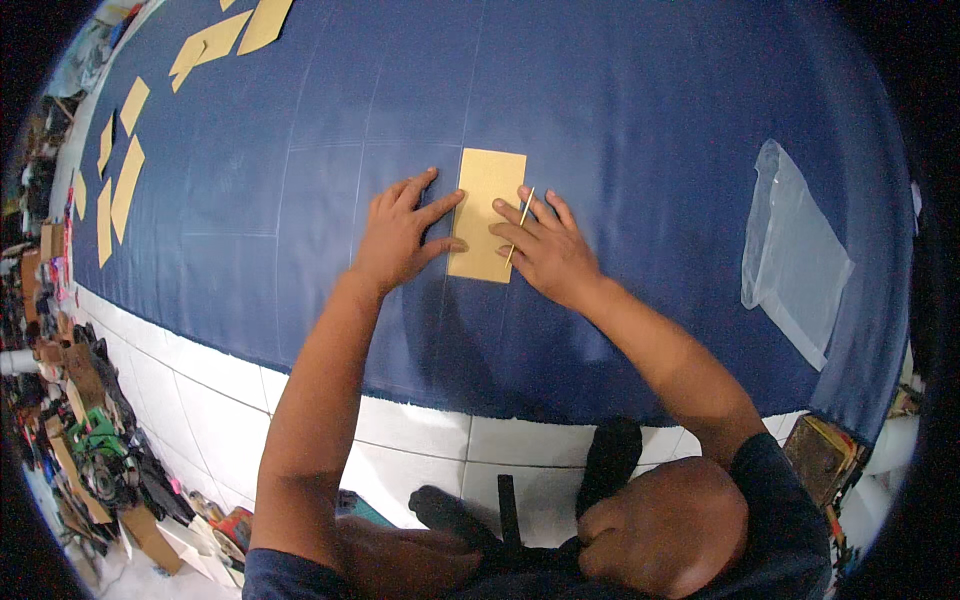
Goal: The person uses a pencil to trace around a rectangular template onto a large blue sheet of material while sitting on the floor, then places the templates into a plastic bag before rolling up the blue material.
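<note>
A tan cardboard rectangle [487, 190] lies flat on a wide dark blue cloth [620, 120] spread over the floor. My left hand [400, 235] rests on the cloth at the rectangle's left edge, fingers spread, two fingertips touching the card. My right hand [545, 250] presses the card's right edge and holds a thin pale stick [522, 222] between its fingers, lying along that edge. Faint chalk lines run across the cloth around the card.
Several tan cardboard pieces [125, 185] lie on the cloth at the far left and top left. A clear plastic bag [795, 250] sits on the cloth at the right. White floor tiles [420, 440] border the cloth's near edge. Clutter [90, 450] piles up at the lower left.
</note>
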`<state>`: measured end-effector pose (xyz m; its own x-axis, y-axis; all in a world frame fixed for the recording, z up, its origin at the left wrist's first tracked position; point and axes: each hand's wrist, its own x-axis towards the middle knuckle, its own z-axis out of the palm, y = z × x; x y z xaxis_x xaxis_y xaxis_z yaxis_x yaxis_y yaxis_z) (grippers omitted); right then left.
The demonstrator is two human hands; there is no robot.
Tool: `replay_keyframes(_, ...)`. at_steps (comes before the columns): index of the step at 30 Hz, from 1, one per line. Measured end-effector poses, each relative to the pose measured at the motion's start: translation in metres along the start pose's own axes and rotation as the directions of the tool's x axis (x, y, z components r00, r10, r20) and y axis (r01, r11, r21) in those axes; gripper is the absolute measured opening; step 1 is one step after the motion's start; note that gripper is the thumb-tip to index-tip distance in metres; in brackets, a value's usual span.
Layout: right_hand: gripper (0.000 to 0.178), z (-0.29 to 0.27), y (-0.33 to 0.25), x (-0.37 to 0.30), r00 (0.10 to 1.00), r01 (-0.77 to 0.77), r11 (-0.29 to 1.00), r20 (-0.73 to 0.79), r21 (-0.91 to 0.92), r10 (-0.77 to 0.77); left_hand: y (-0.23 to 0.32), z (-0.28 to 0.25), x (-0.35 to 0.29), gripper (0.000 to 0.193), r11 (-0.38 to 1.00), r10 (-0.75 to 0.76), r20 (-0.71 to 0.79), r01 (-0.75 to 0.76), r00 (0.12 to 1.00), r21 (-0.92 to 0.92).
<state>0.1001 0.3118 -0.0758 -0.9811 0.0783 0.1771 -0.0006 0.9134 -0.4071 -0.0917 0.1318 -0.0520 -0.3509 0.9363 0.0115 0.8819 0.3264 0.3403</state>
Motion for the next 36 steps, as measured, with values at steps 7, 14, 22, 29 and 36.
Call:
replay_keyframes(7,0.031,0.000,-0.001,0.000,1.000,-0.019,1.000,0.002,0.006,0.019,0.000,0.002,-0.001,0.069,1.000,-0.007,0.003,0.008,1.000,-0.023)
replay_keyframes(14,0.032,0.003,0.001,-0.001,1.000,-0.012,0.999,0.006,0.034,0.012,-0.001,0.004,0.000,0.068,1.000,0.002,-0.005,-0.002,1.000,-0.018)
replay_keyframes(22,0.036,-0.052,0.017,0.035,0.875,-0.354,0.743,-0.080,0.569,0.478,0.005,-0.005,0.003,0.069,0.998,-0.018,0.061,0.014,0.998,0.066)
replay_keyframes(29,0.038,-0.019,0.043,0.071,0.897,-0.287,0.725,-0.089,0.627,0.432,0.010,-0.010,0.018,0.071,0.988,0.072,0.224,-0.100,0.972,0.117)
replay_keyframes(36,0.031,-0.012,0.032,0.102,0.924,-0.313,0.773,-0.011,0.551,0.382,0.021,-0.023,0.030,0.079,0.994,0.007,0.290,-0.040,0.957,0.105)
